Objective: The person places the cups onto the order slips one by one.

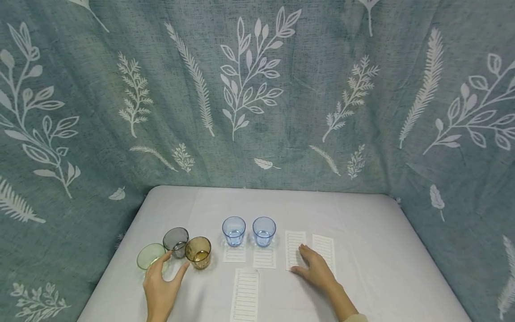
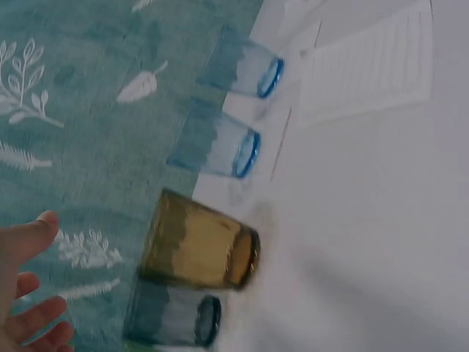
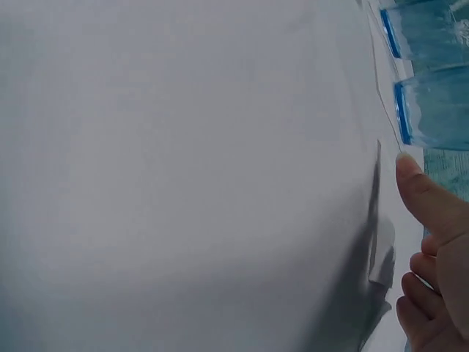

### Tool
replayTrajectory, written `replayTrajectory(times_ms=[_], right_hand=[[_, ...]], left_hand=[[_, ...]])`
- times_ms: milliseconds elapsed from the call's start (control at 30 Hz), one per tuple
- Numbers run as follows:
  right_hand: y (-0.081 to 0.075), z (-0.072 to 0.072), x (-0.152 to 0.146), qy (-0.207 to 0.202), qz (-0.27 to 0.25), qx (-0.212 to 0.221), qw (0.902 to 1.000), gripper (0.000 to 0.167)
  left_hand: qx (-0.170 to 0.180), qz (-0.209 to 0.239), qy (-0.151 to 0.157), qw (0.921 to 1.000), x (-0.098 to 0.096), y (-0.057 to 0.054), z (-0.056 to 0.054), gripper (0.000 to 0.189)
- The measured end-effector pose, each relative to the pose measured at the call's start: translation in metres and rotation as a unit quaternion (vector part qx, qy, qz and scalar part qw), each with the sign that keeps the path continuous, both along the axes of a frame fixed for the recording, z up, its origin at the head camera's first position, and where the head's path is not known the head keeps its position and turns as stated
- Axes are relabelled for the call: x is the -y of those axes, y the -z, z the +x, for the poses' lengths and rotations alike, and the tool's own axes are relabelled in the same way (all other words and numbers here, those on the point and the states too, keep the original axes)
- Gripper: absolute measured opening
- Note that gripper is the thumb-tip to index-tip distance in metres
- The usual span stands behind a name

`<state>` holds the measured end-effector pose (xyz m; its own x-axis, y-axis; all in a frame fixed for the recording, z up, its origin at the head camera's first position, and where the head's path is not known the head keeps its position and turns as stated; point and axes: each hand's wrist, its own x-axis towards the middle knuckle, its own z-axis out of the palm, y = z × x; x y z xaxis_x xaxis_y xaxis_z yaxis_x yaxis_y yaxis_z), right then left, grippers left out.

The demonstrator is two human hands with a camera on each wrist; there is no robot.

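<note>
My left hand point(image 1: 162, 286) is at the left with thumb and fingers spread apart, holding nothing. Nearest to it are a green glass point(image 1: 147, 254), a grey glass point(image 1: 175, 237) and an amber glass point(image 1: 198, 250). In the left wrist view, the amber glass point(image 2: 201, 242) stands upright beside the grey glass point(image 2: 172, 315), with a gap to my fingers. My right hand point(image 1: 315, 268) hovers over or touches two lined paper cards point(image 1: 295, 241) point(image 1: 324, 245), partly covering them; contact is hard to tell. Its thumb and fingers are apart in the right wrist view, with nothing between them.
Two blue glasses point(image 1: 234, 230) point(image 1: 263, 230) stand at the middle, at the far ends of two more lined cards point(image 1: 234, 256) point(image 1: 264, 259). A longer lined sheet point(image 1: 245, 295) lies nearer me. Green leaf-patterned cloth point(image 1: 257, 156) hangs behind the white table point(image 1: 362, 232).
</note>
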<state>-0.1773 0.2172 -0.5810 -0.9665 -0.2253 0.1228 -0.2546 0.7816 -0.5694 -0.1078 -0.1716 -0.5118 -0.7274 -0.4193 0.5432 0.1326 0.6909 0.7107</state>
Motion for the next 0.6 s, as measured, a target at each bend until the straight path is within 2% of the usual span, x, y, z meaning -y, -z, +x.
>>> replayTrajectory(times_ms=[167,267,400,600], right_hand=[[0.004,0.006,0.006,-0.013,0.038,-0.012,0.9991,0.068],[0.006,0.010,0.009,-0.012,0.047,-0.016,0.9987,0.066],[0.007,0.011,0.012,-0.008,0.042,-0.022,0.9989,0.063],[0.011,0.011,0.017,0.007,0.038,-0.038,0.9985,0.060]], left_hand=[[0.038,-0.006,-0.047,0.9982,0.012,0.005,0.013,0.055],[0.056,-0.012,-0.061,0.9965,0.013,0.009,0.018,0.056],[0.076,-0.019,-0.056,0.9953,0.010,0.015,0.021,0.058],[0.059,-0.008,-0.037,0.9975,0.004,0.027,0.023,0.062]])
